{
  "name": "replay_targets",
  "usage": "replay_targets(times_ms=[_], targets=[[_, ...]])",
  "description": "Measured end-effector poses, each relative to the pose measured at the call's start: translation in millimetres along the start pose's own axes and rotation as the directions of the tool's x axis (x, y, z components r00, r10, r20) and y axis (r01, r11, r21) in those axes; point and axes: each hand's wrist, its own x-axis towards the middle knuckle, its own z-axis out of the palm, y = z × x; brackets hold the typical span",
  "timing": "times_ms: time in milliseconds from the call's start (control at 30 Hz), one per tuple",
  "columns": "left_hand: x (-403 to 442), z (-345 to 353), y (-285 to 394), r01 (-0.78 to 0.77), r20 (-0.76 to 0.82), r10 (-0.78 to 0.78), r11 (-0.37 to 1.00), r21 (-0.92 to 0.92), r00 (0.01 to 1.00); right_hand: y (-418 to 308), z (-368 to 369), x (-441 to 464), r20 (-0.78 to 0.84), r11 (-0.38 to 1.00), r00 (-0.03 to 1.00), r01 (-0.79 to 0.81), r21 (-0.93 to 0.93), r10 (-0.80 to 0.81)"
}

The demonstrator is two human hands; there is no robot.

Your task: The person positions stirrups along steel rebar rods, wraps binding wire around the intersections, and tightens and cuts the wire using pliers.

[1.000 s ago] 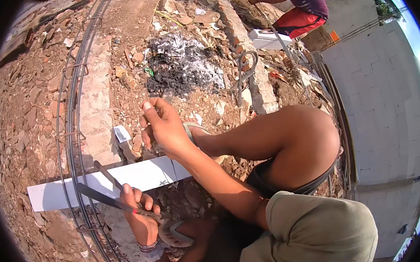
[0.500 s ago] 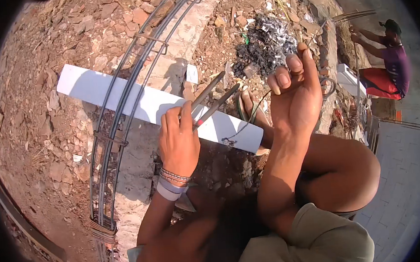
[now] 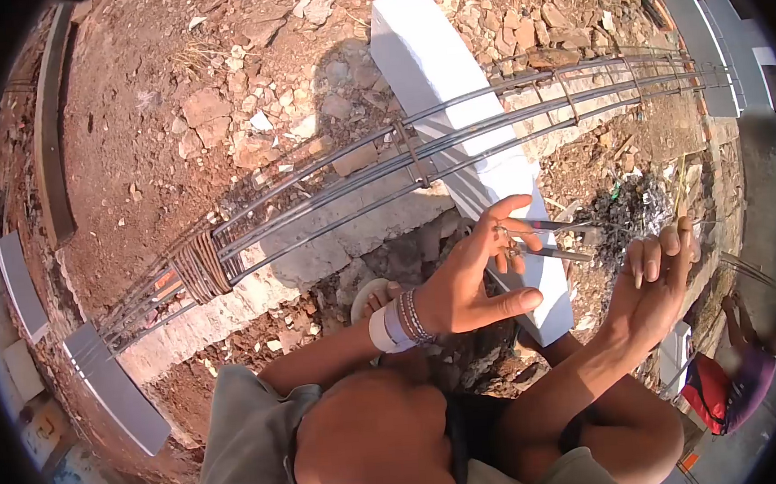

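In the middle of the head view, my left hand has its thumb stretched out and its fingers curled loosely around the head of metal pincers. Their two dark handles point right, over the white beam-shaped block. To the right, my right hand is raised with its fingers bent, pinching a thin wire at the fingertips. Most of the wire's length is hard to follow. Above my left hand, a long rebar cage lies across the block, bound at its left by coiled wire.
Rubble and broken brick cover the ground. Grey ash and scraps lie beyond my right hand. A person in purple and red crouches at the right. Grey slabs stand at the left and upper right.
My view has turned, so the rebar cage now runs across it. My left hand has rolled over and its thumb has opened away from the pincers. My right hand stays raised with the wire.
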Motion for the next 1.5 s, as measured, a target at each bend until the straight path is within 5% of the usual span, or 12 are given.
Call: replay_targets(times_ms=[33,300,367,467,667,767,1133,1233,1300,1333,1433,1500], targets=[[-7.5,-2.1,4.5,0.052,-0.095,-0.087,0.945,-0.322,0.992,7.6,6.3,-3.5,-0.016,0.997,0.998,-0.062,0.039,0.063],[-62.0,-72.7,22.1,0.125,-0.286,-0.067,0.973,0.193,0.956,50.5,58.4,-36.6,0.007,0.939,0.941,-0.337,0.071,0.337],[-83.0,-75.1,16.6,0.298,-0.301,-0.28,0.955,0.014,0.912,53.5,63.0,-37.6,0.02,0.945,0.945,-0.326,0.01,0.326],[-94.4,-87.2,19.2,0.224,-0.227,-0.244,0.968,-0.109,0.943,55.9,64.1,-35.7,0.012,0.958,0.96,-0.28,-0.07,0.281],[-67.7,-73.5,22.6,0.157,-0.509,-0.086,0.983,0.099,0.856,50.9,56.7,-34.3,0.025,0.964,0.966,-0.255,-0.077,0.258],[-61.2,-78.7,29.6,0.159,-0.29,-0.104,0.972,0.173,0.951,44.9,57.6,-36.4,0.027,0.967,0.97,-0.237,-0.091,0.24],[-10.2,-62.0,19.9,0.123,-0.437,-0.123,0.992,-0.028,0.891,28.6,63.4,-12.9,0.076,0.93,0.968,-0.204,-0.306,0.237],[-9.6,-62.7,32.2,0.1,-0.549,-0.06,0.994,0.042,0.834,23.9,87.7,-17.1,-0.092,0.851,0.995,-0.069,-0.52,0.024],[-0.1,-60.2,40.9,0.067,-0.552,0.049,0.98,0.188,0.833,30.7,80.7,-18.0,-0.068,0.54,0.769,0.38,-0.751,-0.636],[0.9,-56.5,47.6,0.064,-0.555,0.075,0.972,0.227,0.829,27.0,78.9,-23.0,0.004,0.446,0.67,0.498,-0.743,-0.742],[2.2,-47.9,49.5,-0.015,-0.554,0.181,0.957,0.291,0.813,2.6,92.1,-39.4,0.251,0.214,0.549,0.646,-0.733,-0.797],[6.7,-44.3,51.7,-0.014,-0.616,0.193,0.959,0.284,0.764,-25.4,112.4,-29.5,0.01,0.401,0.571,0.588,-0.702,-0.821]])
